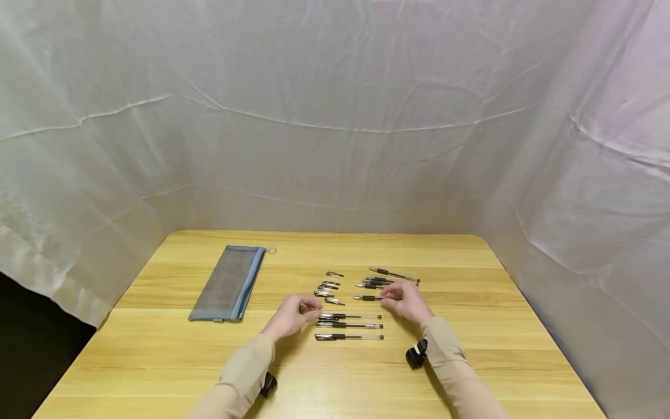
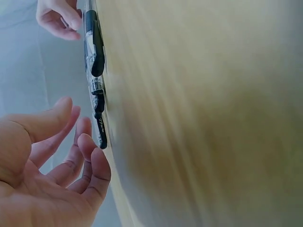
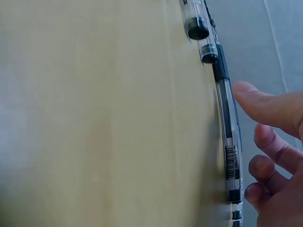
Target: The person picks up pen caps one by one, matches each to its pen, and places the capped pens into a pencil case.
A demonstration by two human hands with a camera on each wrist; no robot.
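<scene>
My left hand (image 1: pixel 293 314) hovers by the cap ends of three capped gel pens (image 1: pixel 349 337) lying in parallel rows. In the left wrist view its thumb and fingers are loosely bent and apart, with nothing between them. Just beyond those pens lie several loose black-and-clear pen caps (image 1: pixel 334 301). Over on the right, my right hand (image 1: pixel 407 299) is beside the nearest uncapped gel pen (image 1: pixel 368 298), covering its rear part in the head view. The right wrist view shows a pen with a barcode label (image 3: pixel 230 161) close to the fingers, which stand spread and hold nothing.
Several more uncapped pens (image 1: pixel 394 274) lie behind the right hand. A grey mesh zip pouch with blue edging (image 1: pixel 222 285) lies flat at the left of the wooden table (image 1: pixel 335 384). Pale cloth (image 1: pixel 335 163) hangs around the back and sides.
</scene>
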